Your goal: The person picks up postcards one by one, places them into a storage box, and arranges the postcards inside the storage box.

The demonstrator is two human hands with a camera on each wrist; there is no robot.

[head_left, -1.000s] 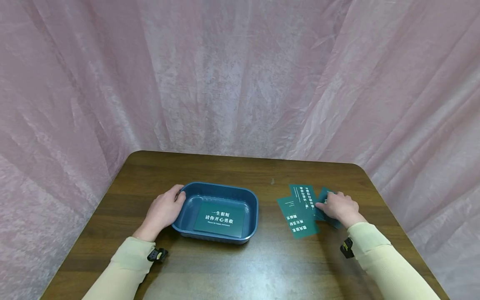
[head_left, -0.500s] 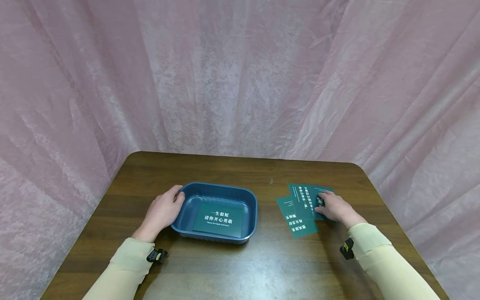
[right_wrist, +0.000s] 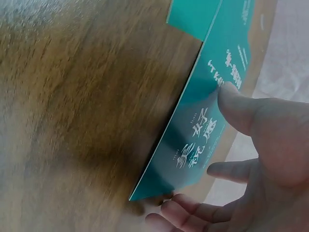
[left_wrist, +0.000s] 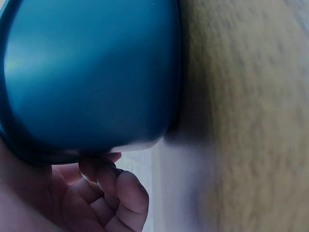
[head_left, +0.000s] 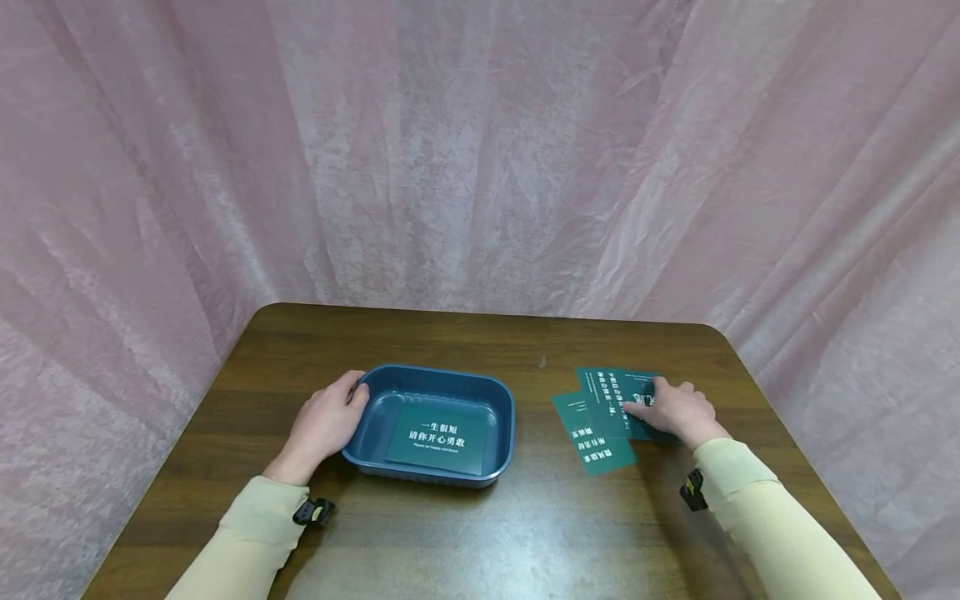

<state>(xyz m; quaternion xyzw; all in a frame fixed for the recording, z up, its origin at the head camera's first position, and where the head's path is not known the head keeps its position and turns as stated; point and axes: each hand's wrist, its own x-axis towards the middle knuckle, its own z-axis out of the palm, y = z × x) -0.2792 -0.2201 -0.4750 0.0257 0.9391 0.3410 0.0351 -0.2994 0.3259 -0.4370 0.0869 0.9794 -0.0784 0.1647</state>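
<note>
"Working where, at that moment?"

"At a brown wooden table, with a pink curtain hung behind it."

"And the biggest thing on it?"

"A blue tray, left of centre. It had not shifted over the last second, and neither had my left hand, which grasped its left end with the fingers bent against the outside, below the rim."

"Your other hand?"

"My right hand was well over to the right, gripping nothing that I could see. It touched the right card, thumb and forefinger stretched out, the remaining fingers loosely bent."

"What had changed there?"

"That card. A second earlier it sat aslant, its lower corner poking out toward my wrist. I had swung it straight, so it lay beside the middle card, top edges nearly level. Whether they overlapped or just met, I couldn't tell."

"So where did that leave the work?"

"With a tidier group, I judged, though the left card was askew, partly under the middle one. All three lay apart from the tray, where another lettered card, or perhaps a stack, rested."

"The smallest detail?"

"My thumb: its tip touched down close to where the two level cards came together."
</note>
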